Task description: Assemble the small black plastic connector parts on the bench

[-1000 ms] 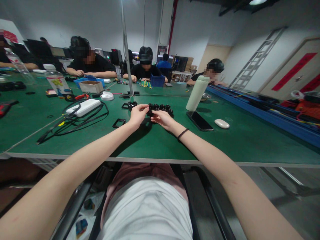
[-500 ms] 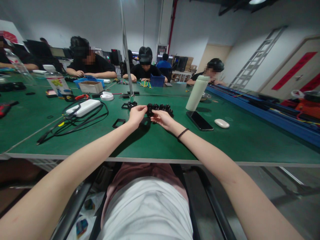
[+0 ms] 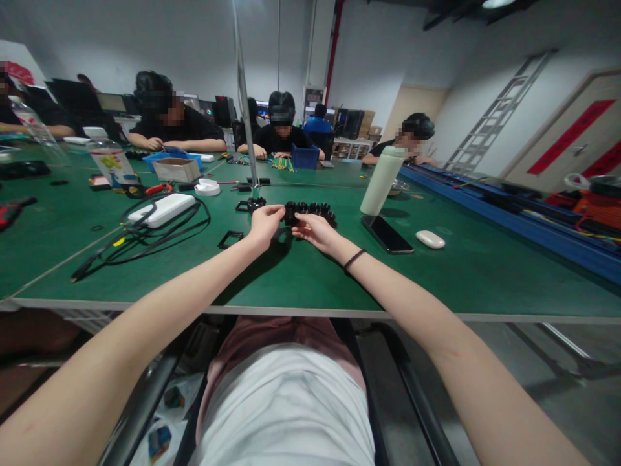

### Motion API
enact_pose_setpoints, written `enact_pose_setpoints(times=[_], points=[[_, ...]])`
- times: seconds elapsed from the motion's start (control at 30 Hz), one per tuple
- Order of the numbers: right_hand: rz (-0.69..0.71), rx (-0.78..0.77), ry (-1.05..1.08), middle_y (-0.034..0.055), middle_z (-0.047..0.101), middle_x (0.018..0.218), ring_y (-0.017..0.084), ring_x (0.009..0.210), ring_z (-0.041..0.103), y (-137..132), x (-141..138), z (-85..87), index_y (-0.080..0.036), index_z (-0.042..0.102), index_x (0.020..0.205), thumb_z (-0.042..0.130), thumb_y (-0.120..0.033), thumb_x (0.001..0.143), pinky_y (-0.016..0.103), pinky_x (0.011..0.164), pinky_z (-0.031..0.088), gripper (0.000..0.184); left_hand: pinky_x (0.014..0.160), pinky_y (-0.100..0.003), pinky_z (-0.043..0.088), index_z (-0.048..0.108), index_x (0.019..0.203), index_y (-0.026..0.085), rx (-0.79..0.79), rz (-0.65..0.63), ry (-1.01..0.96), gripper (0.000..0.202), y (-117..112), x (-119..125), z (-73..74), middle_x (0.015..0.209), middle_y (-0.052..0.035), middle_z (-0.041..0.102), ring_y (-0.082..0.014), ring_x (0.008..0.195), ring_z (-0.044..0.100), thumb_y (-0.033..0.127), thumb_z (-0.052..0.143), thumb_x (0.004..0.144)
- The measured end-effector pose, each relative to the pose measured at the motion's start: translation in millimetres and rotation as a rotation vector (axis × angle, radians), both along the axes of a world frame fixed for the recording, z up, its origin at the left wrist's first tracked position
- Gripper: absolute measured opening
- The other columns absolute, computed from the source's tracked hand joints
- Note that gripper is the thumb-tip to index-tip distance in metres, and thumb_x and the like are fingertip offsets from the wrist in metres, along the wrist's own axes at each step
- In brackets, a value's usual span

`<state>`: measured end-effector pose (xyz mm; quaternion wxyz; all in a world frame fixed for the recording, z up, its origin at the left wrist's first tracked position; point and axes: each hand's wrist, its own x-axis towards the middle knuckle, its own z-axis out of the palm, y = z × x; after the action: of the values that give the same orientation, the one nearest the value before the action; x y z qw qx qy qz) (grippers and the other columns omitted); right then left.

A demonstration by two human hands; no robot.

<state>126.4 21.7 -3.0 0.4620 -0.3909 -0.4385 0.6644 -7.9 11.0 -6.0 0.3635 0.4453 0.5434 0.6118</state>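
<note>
Head view is showing both bare hands working close together above the green table (image 3: 310,281). The right hand (image 3: 317,233) is holding a black part (image 3: 290,215) between thumb and fingers, and a dark band (image 3: 354,260) is circling that wrist. The left hand (image 3: 264,226) is making a narrow pinch at the part's left edge; the spot is small and dark, so I cannot tell whether those fingertips are gripping it. Black pieces (image 3: 324,210) are sitting in a cluster just behind the right hand. A square black frame (image 3: 231,240) is lying left of the left hand, and a dark assembly (image 3: 256,204) is resting just beyond that hand. Farther left, a cable (image 3: 86,264) is looping around a white box (image 3: 169,208). To the right, a phone (image 3: 387,235) is lying between a pale flask (image 3: 381,184) and a white case (image 3: 430,239). Across the table, other people are leaning over their own work.
</note>
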Motion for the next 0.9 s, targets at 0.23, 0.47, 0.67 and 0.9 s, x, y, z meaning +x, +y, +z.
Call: enact_pose_setpoints(times=[0.23,0.47,0.67,0.9], points=[[-0.005,0.011,-0.008,-0.0019,0.058,0.054,0.01,0.053,0.061,2.0,0.5,-2.2,-0.016,0.054,0.072,0.06,-0.011,0.088,0.02,0.054,0.054,0.017,0.073,-0.028,0.051,0.074,0.089,0.014,-0.018,-0.021,-0.033,0.017,-3.2,-0.2,2.3,0.101,-0.0116,0.073,-0.021,0.095,0.065,0.019,0.065,0.075],[-0.005,0.033,-0.041,-0.003,0.06,0.055,0.009,0.052,0.062,1.8,-0.7,-2.9,-0.017,0.05,0.071,0.062,-0.01,0.086,0.02,0.056,0.055,0.02,0.072,-0.028,0.052,0.073,0.087,0.013,-0.013,-0.029,-0.048,0.015,-4.8,-0.2,4.1,0.101,-0.0117,0.072,-0.021,0.095,0.065,0.018,0.066,0.075],[-0.031,0.058,-0.036,-0.0044,0.059,0.055,0.008,0.048,0.06,-1.7,-2.7,-1.2,-0.017,0.048,0.07,0.06,-0.008,0.086,0.02,0.053,0.054,0.023,0.065,-0.027,0.051,0.073,0.087,0.013,-0.037,-0.02,-0.067,0.015,-4.1,0.9,4.1,0.095,-0.0103,0.071,-0.0201,0.088,0.064,0.02,0.064,0.076],[-0.083,0.026,-0.015,-0.0034,0.059,0.055,0.009,0.049,0.061,-1.7,-3.1,-0.3,-0.018,0.049,0.071,0.062,-0.01,0.086,0.02,0.052,0.054,0.021,0.069,-0.027,0.05,0.073,0.091,0.015,-0.056,-0.048,-0.09,0.018,-5.4,3.1,4.8,0.095,-0.0085,0.071,-0.0179,0.084,0.064,0.02,0.062,0.078]])
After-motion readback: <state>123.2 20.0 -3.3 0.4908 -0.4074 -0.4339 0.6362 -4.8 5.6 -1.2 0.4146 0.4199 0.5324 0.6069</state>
